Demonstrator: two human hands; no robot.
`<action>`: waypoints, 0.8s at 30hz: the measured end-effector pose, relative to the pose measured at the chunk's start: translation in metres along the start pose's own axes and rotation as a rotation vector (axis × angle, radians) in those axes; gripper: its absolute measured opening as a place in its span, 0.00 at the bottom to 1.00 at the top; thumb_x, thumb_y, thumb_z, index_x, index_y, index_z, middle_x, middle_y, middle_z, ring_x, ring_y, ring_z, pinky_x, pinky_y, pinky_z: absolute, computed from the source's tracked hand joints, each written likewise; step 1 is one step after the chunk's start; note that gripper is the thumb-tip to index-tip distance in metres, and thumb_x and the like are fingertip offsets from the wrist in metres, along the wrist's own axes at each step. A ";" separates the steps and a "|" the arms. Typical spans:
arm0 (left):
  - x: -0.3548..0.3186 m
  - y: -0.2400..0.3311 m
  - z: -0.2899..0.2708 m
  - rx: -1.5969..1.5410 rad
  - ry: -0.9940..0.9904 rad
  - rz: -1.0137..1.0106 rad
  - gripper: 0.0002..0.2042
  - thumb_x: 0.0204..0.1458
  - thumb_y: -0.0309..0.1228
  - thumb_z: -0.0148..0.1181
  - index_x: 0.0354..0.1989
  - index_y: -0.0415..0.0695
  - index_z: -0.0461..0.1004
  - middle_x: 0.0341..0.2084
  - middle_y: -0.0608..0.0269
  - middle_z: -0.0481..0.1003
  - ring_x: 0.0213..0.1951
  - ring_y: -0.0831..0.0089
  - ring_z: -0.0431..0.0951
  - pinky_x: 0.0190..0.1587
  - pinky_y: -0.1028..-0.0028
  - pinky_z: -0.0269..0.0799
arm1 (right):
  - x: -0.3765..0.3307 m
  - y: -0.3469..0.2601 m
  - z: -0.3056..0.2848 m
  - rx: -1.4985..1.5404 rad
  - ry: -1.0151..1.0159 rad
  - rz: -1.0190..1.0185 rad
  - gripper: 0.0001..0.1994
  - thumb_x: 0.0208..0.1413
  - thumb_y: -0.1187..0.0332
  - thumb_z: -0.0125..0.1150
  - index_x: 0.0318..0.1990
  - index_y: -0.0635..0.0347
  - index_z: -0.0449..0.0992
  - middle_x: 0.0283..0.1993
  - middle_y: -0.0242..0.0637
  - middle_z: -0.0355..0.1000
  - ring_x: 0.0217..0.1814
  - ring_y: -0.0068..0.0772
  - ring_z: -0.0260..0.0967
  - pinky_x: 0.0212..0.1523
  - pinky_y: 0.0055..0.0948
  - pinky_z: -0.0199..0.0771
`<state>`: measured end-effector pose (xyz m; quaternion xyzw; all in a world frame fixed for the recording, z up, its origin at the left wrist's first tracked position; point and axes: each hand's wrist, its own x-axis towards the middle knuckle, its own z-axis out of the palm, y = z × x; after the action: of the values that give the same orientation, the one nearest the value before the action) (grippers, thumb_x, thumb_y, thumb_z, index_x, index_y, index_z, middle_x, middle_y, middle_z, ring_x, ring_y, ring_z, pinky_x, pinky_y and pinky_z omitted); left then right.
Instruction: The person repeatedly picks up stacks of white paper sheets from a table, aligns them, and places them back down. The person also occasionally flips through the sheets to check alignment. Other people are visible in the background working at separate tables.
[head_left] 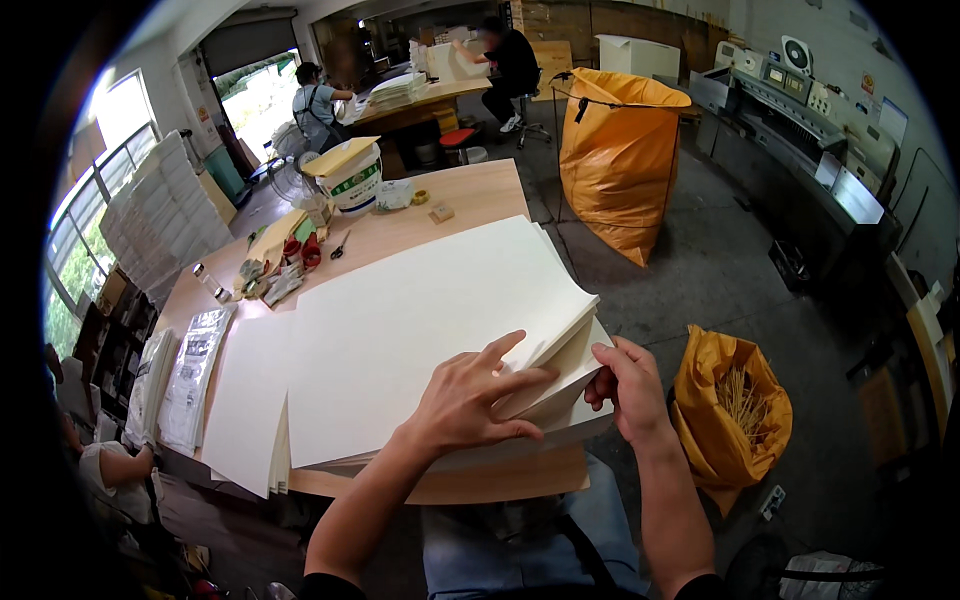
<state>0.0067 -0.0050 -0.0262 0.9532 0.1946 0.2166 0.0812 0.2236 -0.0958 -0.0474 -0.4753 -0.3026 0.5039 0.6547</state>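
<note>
The paper stack (420,330) is lying on the table (470,190), its long axis running from 7 to 1 o'clock. The left hand (470,400) is pressing flat, fingers spread, on its near-right corner. The right hand (625,385), at 3 o'clock from the left, is pinching the lifted sheet edges.

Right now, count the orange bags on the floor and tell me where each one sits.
2. A tall orange bag stands on a frame beyond the table's far right corner; a smaller open orange bag sits by the right hand. Others may be hidden.
</note>
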 end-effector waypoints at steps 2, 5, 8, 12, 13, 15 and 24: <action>0.001 -0.003 0.002 0.019 -0.004 0.008 0.26 0.44 0.56 0.70 0.53 0.70 0.77 0.61 0.53 0.68 0.43 0.56 0.82 0.46 0.60 0.78 | 0.000 0.000 -0.002 0.009 -0.012 0.004 0.10 0.64 0.65 0.55 0.30 0.58 0.71 0.20 0.29 0.67 0.19 0.22 0.66 0.20 0.23 0.64; 0.004 -0.006 -0.002 0.000 -0.029 0.034 0.26 0.45 0.56 0.70 0.54 0.69 0.77 0.60 0.54 0.69 0.43 0.56 0.82 0.46 0.60 0.78 | -0.001 -0.003 -0.002 -0.004 -0.010 0.013 0.11 0.64 0.65 0.55 0.30 0.58 0.71 0.20 0.28 0.65 0.19 0.23 0.66 0.20 0.23 0.64; 0.005 -0.011 -0.004 -0.032 -0.046 0.063 0.26 0.45 0.56 0.70 0.55 0.70 0.76 0.60 0.53 0.69 0.43 0.56 0.82 0.45 0.61 0.78 | -0.001 -0.002 -0.006 -0.059 -0.045 0.000 0.14 0.65 0.60 0.56 0.29 0.58 0.71 0.19 0.27 0.64 0.20 0.20 0.66 0.22 0.23 0.66; 0.005 -0.013 -0.007 -0.056 -0.078 0.067 0.26 0.47 0.52 0.70 0.58 0.71 0.75 0.62 0.51 0.68 0.42 0.55 0.82 0.45 0.62 0.78 | -0.001 -0.001 -0.008 -0.046 -0.065 -0.040 0.18 0.65 0.54 0.57 0.28 0.56 0.70 0.19 0.27 0.64 0.20 0.20 0.65 0.22 0.22 0.65; 0.005 -0.014 -0.007 -0.047 -0.089 0.079 0.26 0.49 0.49 0.69 0.60 0.71 0.73 0.62 0.50 0.67 0.42 0.54 0.82 0.45 0.61 0.78 | -0.003 -0.003 -0.007 -0.036 -0.052 -0.047 0.18 0.65 0.53 0.57 0.28 0.56 0.70 0.19 0.27 0.64 0.20 0.20 0.65 0.22 0.22 0.65; 0.006 -0.012 -0.008 -0.023 -0.099 0.050 0.27 0.51 0.42 0.68 0.62 0.71 0.71 0.64 0.49 0.65 0.42 0.53 0.82 0.45 0.60 0.78 | -0.005 -0.003 -0.005 -0.050 -0.024 -0.069 0.19 0.65 0.52 0.57 0.27 0.56 0.70 0.19 0.27 0.65 0.19 0.20 0.65 0.22 0.22 0.65; 0.000 -0.006 -0.003 0.077 -0.071 0.072 0.24 0.47 0.32 0.68 0.55 0.65 0.75 0.64 0.51 0.65 0.42 0.53 0.82 0.43 0.61 0.79 | 0.003 0.001 -0.005 -0.056 -0.031 -0.019 0.16 0.65 0.61 0.55 0.24 0.53 0.69 0.17 0.27 0.64 0.19 0.22 0.68 0.20 0.23 0.63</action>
<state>0.0038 0.0005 -0.0251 0.9691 0.1652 0.1779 0.0432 0.2284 -0.0940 -0.0506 -0.4827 -0.3313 0.4965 0.6409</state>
